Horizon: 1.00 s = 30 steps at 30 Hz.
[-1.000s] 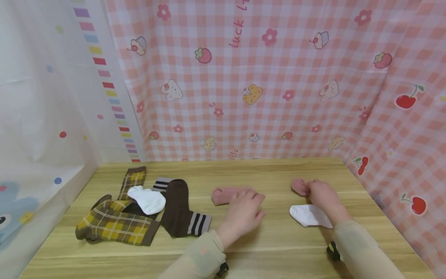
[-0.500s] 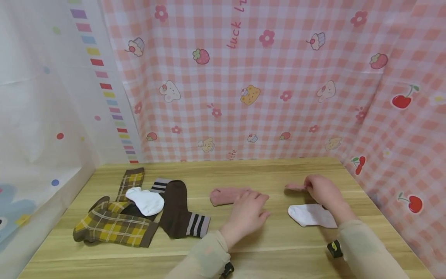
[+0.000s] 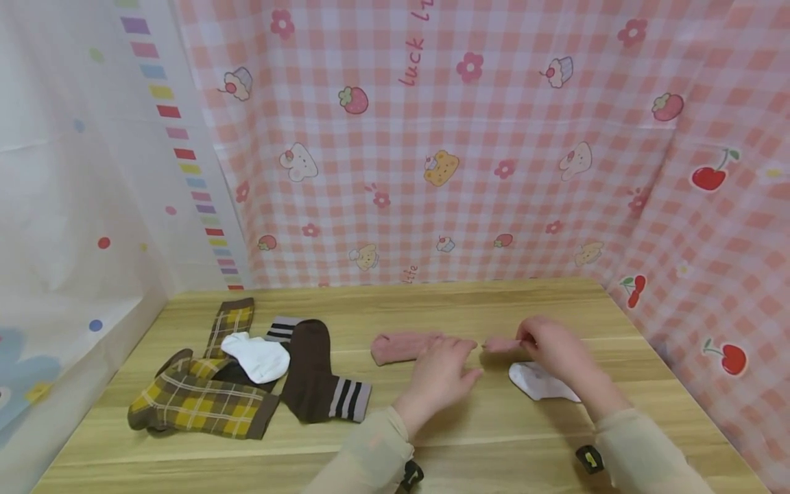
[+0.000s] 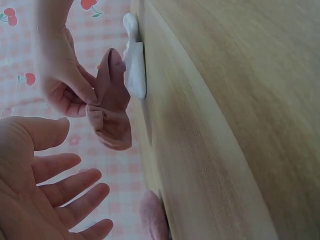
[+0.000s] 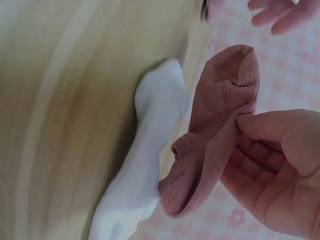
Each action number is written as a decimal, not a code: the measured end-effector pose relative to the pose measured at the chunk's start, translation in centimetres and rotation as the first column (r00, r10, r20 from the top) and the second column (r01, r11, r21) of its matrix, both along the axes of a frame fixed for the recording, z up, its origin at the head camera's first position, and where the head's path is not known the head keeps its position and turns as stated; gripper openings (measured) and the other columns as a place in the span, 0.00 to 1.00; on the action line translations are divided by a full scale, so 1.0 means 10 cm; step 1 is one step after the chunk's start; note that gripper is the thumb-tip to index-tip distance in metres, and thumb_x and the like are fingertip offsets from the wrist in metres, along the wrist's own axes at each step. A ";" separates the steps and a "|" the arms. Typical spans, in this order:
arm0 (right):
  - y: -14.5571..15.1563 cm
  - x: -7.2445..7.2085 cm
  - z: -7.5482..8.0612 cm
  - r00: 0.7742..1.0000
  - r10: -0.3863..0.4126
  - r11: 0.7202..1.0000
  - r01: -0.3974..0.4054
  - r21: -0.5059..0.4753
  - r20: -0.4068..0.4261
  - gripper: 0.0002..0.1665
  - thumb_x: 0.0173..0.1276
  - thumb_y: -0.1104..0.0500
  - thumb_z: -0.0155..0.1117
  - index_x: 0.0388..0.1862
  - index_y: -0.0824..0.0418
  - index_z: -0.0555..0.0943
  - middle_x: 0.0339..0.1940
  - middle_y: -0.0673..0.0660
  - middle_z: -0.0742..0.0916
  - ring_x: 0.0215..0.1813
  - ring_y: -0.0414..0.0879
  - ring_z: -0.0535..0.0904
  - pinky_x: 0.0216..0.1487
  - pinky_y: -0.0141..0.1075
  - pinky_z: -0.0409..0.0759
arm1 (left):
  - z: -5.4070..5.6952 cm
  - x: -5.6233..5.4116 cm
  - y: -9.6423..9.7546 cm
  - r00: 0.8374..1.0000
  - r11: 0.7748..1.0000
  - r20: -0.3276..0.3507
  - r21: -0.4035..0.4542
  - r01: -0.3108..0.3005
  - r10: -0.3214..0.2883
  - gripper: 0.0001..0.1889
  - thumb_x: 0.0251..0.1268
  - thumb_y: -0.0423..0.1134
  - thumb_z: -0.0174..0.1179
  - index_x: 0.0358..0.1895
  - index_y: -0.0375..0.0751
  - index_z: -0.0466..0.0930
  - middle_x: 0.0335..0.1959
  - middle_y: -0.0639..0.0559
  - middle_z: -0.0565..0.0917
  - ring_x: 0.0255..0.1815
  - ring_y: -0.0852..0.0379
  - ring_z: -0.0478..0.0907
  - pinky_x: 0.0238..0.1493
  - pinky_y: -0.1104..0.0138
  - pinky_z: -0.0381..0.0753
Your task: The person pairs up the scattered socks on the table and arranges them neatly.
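TEXT | head view; pink checked curtain [image 3: 401, 140] behind the table [image 3: 494, 439] | upper middle: "luck" [image 3: 412, 62] in pink script, turned sideways, reading upward; then "li" [image 3: 424, 8], cut off by the view's top edge | lower, just above the tabletop: sideways "life" [image 3: 410, 274], apparently; letters small and faint

Head view is bright, evenly lit; soft shadows on table [image 3: 494, 453]. 2 wrist views look duller, softer. Right wrist: table grain smears, pink sock [image 5: 215, 115] shows ribbing, checked curtain [image 5: 295, 75] hazy.
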State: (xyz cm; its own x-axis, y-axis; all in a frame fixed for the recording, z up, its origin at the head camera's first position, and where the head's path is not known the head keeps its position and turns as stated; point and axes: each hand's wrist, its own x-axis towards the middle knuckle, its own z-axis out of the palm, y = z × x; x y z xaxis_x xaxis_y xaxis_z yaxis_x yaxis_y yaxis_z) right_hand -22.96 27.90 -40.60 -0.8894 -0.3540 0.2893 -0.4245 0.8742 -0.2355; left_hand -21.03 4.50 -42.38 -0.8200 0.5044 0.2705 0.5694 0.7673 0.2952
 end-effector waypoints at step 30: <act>0.16 0.12 0.12 0.991 -0.002 0.997 0.012 -0.075 0.136 0.10 0.65 0.62 0.69 0.43 0.66 0.83 0.39 0.56 0.86 0.42 0.54 0.82 0.44 0.51 0.81 | -0.07 -0.10 0.10 0.981 0.980 0.191 0.197 -0.009 -0.029 0.21 0.70 0.46 0.61 0.58 0.35 0.80 0.54 0.43 0.84 0.56 0.49 0.80 0.58 0.62 0.76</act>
State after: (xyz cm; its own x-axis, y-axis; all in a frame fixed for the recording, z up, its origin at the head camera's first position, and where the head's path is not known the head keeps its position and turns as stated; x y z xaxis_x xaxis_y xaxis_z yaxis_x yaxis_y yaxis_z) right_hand -21.72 29.51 -39.45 -0.9246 -0.3292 0.1916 -0.3780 0.8549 -0.3554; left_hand -22.04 5.50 -43.12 -0.8614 0.4657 0.2028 0.4946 0.6778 0.5440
